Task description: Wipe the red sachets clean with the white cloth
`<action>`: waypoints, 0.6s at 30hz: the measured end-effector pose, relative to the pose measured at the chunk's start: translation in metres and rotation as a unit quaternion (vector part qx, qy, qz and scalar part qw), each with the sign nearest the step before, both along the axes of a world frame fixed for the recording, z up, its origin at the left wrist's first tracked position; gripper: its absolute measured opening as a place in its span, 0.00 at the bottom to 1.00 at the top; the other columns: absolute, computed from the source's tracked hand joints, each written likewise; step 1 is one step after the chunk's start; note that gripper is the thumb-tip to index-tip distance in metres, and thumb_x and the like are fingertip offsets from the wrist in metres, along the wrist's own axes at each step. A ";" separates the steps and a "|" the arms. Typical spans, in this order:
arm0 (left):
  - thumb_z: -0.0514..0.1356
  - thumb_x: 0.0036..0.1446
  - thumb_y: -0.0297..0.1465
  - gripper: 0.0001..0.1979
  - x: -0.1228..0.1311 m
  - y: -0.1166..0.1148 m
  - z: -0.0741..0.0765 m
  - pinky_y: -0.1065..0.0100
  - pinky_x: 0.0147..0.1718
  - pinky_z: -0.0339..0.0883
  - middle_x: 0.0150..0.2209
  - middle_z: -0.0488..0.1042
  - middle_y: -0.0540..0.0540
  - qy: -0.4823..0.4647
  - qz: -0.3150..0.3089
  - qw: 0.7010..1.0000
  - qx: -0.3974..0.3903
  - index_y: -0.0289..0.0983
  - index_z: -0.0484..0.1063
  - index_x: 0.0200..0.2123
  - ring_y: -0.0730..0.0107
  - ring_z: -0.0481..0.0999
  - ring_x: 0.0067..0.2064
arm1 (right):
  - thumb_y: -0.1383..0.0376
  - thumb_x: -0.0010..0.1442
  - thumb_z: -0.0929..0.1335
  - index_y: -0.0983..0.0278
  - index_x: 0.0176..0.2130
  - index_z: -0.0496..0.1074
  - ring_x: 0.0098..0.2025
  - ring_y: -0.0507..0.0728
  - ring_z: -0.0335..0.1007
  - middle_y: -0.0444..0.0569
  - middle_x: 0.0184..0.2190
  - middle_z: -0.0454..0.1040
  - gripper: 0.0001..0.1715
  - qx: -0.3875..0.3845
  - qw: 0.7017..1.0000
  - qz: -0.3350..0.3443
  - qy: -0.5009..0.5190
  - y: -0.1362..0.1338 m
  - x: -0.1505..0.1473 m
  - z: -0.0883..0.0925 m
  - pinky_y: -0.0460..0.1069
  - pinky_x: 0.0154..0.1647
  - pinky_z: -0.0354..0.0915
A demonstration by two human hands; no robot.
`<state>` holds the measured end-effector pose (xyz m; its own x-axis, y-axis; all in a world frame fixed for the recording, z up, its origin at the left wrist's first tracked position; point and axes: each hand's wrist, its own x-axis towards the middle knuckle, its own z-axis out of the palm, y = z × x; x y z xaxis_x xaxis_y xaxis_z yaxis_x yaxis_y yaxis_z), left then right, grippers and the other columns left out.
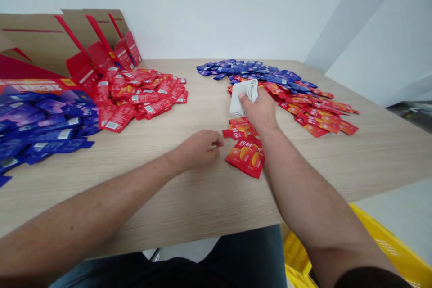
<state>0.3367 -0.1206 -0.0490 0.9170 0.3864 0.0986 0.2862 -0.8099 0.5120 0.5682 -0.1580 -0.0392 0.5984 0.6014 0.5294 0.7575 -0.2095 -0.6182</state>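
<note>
The left hand was curled, its grip impossible to tell, just beside red sachets. Just past them, the right hand clenched a white cloth. Beyond that grip lay mixed red and blue sachets. Farther left, on the table, were a blue pile, a red pile and a cardboard box.

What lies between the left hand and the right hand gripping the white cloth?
In the head view, several red sachets lie on the wooden tabletop between the left hand and the right hand.
</note>
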 end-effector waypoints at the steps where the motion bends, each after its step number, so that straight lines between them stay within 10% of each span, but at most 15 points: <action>1: 0.56 0.60 0.32 0.09 0.008 -0.015 -0.001 0.63 0.44 0.69 0.41 0.78 0.44 -0.004 -0.016 1.000 0.014 0.37 0.73 0.40 0.63 0.76 0.43 | 0.52 0.58 0.68 0.64 0.37 0.72 0.36 0.63 0.71 0.53 0.33 0.76 0.17 0.003 1.000 0.002 0.001 0.001 0.002 -0.002 0.57 0.41 0.67; 8: 0.59 0.57 0.48 0.26 0.057 -0.071 -0.001 0.51 0.48 0.70 0.49 0.74 0.33 0.038 0.021 0.986 0.164 0.32 0.72 0.48 0.46 0.73 0.50 | 0.54 0.58 0.68 0.65 0.37 0.72 0.40 0.64 0.72 0.56 0.36 0.77 0.16 0.009 1.000 0.011 -0.001 0.004 0.004 -0.007 0.59 0.46 0.67; 18: 0.47 0.64 0.24 0.14 0.036 -0.085 0.011 0.57 0.32 0.72 0.37 0.78 0.36 0.118 -0.029 0.962 0.246 0.32 0.72 0.44 0.51 0.80 0.37 | 0.54 0.58 0.68 0.67 0.40 0.74 0.44 0.65 0.74 0.59 0.40 0.78 0.19 0.002 1.000 0.020 0.016 0.005 0.003 -0.005 0.60 0.50 0.67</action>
<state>0.3732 -0.2052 -0.0378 0.9548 0.2940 0.0437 0.2947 -0.9555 -0.0102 0.5712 -0.1533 -0.0446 0.5900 0.6227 0.5139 0.7457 -0.1761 -0.6426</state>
